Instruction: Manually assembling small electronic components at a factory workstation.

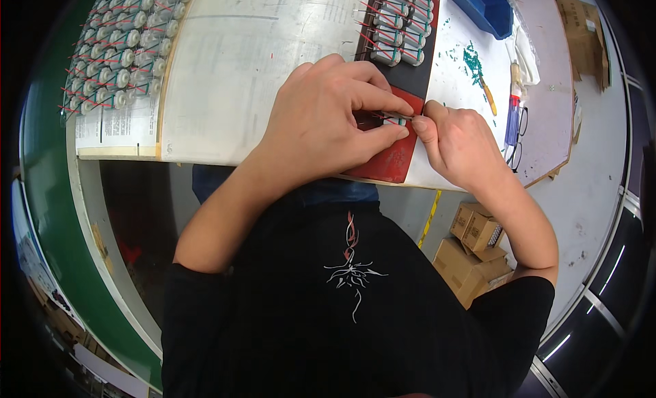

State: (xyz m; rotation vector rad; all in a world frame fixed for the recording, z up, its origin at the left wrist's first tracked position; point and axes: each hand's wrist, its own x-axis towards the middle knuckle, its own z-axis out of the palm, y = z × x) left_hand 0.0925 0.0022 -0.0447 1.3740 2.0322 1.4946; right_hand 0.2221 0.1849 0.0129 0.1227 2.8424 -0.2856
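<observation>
Over the red pad (pixel 393 164) at the table's front edge, my left hand (pixel 328 114) pinches a small motor (pixel 394 120) between thumb and fingers. Most of the motor's body is hidden by those fingers. My right hand (pixel 456 141) is closed at the motor's right end, thumb against curled forefinger; what it pinches is too small to make out. Just beyond my hands, rows of small grey motors (pixel 387 37) with red and green wires stand on a dark strip (pixel 410 76).
More wired motors (pixel 102 76) stand in a block at the far left. At the right lie a blue bin (pixel 484 14), green scraps (pixel 471 61), a yellow-handled tool (pixel 489 97), a blue-and-red handled tool (pixel 512 121) and glasses (pixel 521 141). Cardboard boxes (pixel 468 264) sit on the floor.
</observation>
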